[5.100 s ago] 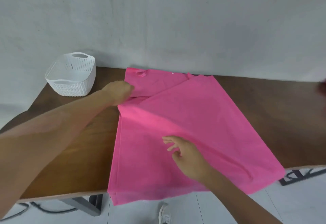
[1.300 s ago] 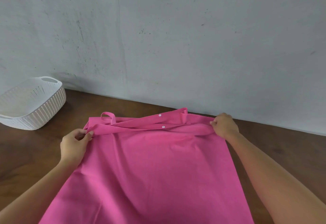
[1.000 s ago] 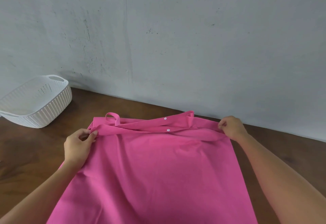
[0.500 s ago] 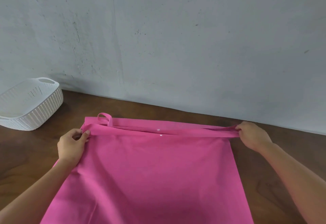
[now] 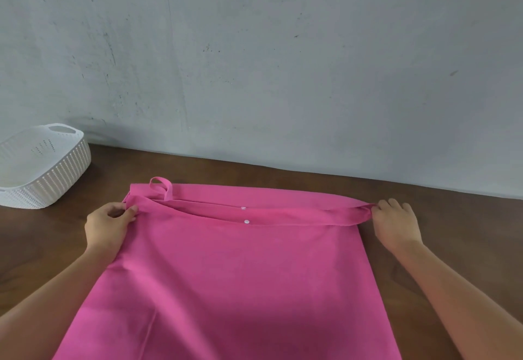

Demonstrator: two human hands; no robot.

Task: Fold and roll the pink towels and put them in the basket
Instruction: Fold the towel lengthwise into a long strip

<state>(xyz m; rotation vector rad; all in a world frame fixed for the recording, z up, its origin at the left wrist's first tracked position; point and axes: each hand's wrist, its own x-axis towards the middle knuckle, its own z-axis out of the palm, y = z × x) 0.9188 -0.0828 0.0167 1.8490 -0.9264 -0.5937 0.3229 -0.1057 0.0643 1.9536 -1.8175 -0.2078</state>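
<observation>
Far hem of pink towel [image 5: 226,289] pulled taut between both hands; first turn of the roll started.

Compared with a second ago the slack, buckled far edge is now a straight narrow band across the desk [image 5: 34,246], so rolling toward the near edge can likely proceed. Left hand [image 5: 106,226] pinches the left end, thumb against curled fingers; right hand [image 5: 394,225] grips the right end, fingers curled over it. Hanging loop [image 5: 162,187] and white snaps [image 5: 246,221] sit on the band. Basket [image 5: 42,170] holds nothing visible, far-left corner. Dark wood top against a scuffed grey wall [image 5: 283,62].
</observation>
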